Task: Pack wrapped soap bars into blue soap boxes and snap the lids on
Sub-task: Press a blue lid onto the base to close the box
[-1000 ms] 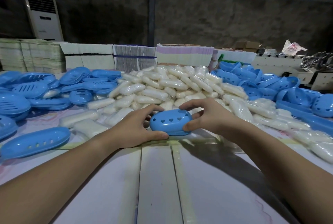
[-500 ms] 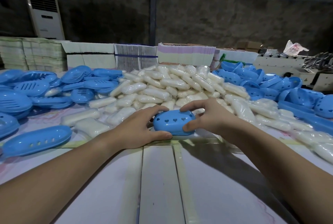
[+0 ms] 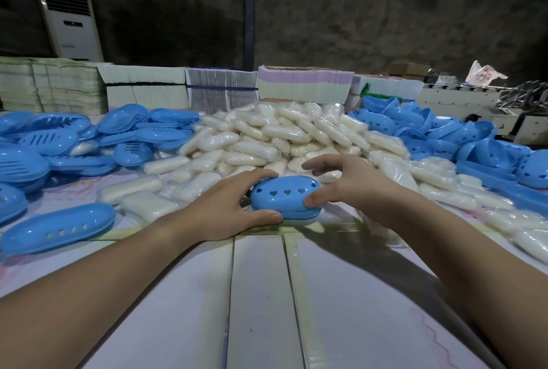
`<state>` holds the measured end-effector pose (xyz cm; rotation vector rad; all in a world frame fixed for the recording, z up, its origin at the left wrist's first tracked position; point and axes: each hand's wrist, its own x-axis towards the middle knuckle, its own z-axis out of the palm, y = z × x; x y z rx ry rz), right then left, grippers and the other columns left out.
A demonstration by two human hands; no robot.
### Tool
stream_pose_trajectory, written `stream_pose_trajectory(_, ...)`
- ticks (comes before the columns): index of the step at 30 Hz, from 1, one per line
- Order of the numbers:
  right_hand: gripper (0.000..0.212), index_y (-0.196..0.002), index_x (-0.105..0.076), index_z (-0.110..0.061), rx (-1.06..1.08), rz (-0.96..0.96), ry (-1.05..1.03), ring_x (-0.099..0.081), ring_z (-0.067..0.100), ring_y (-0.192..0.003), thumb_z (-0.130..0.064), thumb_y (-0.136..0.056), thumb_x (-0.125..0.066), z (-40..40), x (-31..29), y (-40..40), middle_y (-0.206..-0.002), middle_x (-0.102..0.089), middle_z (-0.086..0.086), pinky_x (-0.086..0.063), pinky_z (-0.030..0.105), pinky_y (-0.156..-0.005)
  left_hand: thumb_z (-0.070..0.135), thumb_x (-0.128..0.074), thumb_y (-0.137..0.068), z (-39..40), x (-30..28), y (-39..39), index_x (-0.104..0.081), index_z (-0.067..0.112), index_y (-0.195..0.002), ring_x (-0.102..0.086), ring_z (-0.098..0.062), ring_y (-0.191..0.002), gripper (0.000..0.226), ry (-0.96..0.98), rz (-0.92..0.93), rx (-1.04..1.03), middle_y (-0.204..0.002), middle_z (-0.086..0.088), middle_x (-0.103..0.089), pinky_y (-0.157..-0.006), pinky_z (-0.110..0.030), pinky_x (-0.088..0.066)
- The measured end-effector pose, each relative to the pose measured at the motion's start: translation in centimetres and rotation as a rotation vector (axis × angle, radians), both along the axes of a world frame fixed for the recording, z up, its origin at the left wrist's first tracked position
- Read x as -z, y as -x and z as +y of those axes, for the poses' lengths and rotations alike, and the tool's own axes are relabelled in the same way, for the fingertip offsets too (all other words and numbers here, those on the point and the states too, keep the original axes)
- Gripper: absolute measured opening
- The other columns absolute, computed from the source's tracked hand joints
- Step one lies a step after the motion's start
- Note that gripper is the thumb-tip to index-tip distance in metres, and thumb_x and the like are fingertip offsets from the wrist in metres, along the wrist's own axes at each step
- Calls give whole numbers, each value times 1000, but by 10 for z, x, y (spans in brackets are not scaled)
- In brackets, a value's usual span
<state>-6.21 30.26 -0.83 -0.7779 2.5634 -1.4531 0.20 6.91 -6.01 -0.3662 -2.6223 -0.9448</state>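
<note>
A closed blue soap box [image 3: 284, 194] with heart-shaped holes in its lid sits on the table just in front of the pile of wrapped white soap bars [image 3: 267, 137]. My left hand [image 3: 225, 205] grips its left end, fingers over the top and thumb along the front lower edge. On the box's right side, my right hand [image 3: 350, 184] touches the front with its thumb only. Its fingers are lifted and spread above the back of the box.
Slotted blue box bases [image 3: 59, 137] are heaped at the left, one [image 3: 56, 229] lying alone nearer me. Blue lids with heart holes [image 3: 444, 137] are piled at the right. Stacks of flat cartons [image 3: 148, 86] line the table's far edge. The white tabletop [image 3: 261, 294] lies before me.
My right hand's fingers have lifted off the top of the box and spread; only its thumb still touches. My left hand keeps its grip. The box has stayed in place.
</note>
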Motion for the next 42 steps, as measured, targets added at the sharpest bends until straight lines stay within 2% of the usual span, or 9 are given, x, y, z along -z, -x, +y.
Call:
stream_pose_trajectory(3, 48, -99, -72, -34, 4, -24, 37, -66, 15, -99, -11, -61, -89, 0, -1, -2, -115, -62, -7, -56, 35, -91, 51, -79, -80, 1, -1, 0, -48, 47, -135, -56, 1, -111, 64, 14, 7, -12, -125, 18, -58, -95, -21, -50)
stream_pose_trajectory(11, 42, -96, -72, -32, -35, -22, -49, -63, 15, -92, -12, -63, -88, 3, -7, -2, -113, -60, -3, -51, 21, -68, 54, -76, -81, 0, -1, 0, -44, 49, -138, -56, -1, -114, 65, 48, -4, 20, -131, 15, -56, -97, -23, -51)
stream_pose_trajectory(14, 43, -99, -71, -32, -48, -12, -58, -63, 13, -88, -11, -64, -87, 4, -8, -3, -112, -61, -5, -51, 18, -62, 51, -76, -83, 0, -1, 0, -44, 50, -136, -55, 4, -112, 63, 25, 8, 43, -128, 19, -56, -90, -11, -49)
stream_pose_trajectory(17, 45, -102, -71, -31, -56, -21, -72, -64, 16, -96, -10, -66, -87, 5, -9, -2, -116, -61, -4, -56, 26, -74, 49, -76, -84, 0, -1, 0, -43, 51, -135, -54, 7, -114, 61, 15, 1, 66, -127, 20, -56, -88, -7, -46)
stream_pose_trajectory(22, 43, -101, -72, -30, -63, 4, -105, -66, 19, -99, -14, -65, -87, 5, -9, -3, -116, -63, -3, -57, 30, -81, 48, -73, -84, 0, -2, 0, -43, 49, -138, -56, -2, -118, 61, -13, -44, 100, -132, 15, -56, -102, -23, -48)
stream_pose_trajectory(26, 47, -104, -70, -35, -84, 46, -199, -64, 12, -88, -20, -64, -88, 6, -10, -2, -112, -61, -6, -52, 25, -82, 55, -69, -78, 0, -4, 0, -44, 45, -140, -60, -6, -114, 68, -19, -83, 97, -130, 11, -57, -102, -30, -51)
stream_pose_trajectory(31, 47, -105, -68, -40, -105, 75, -314, -63, 11, -82, -26, -64, -87, 8, -12, 0, -108, -59, -9, -54, 29, -82, 57, -68, -79, 1, -5, 0, -44, 48, -137, -58, 0, -110, 64, -2, -92, 103, -126, 17, -56, -96, -20, -50)
stream_pose_trajectory(37, 49, -103, -70, -37, -112, 58, -296, -64, 3, -71, -23, -60, -90, 10, -10, 1, -105, -61, -9, -53, 21, -74, 44, -75, -87, 0, -3, 2, -46, 45, -137, -53, 8, -113, 57, -3, -99, 115, -127, 17, -55, -89, -3, -43)
stream_pose_trajectory(42, 53, -110, -67, -36, -108, 152, -391, -62, 7, -78, -28, -62, -89, 9, -11, 0, -108, -60, -12, -53, 30, -85, 49, -73, -86, 0, -7, 1, -45, 45, -137, -55, 6, -111, 58, 70, -113, 81, -125, 16, -58, -93, -14, -47)
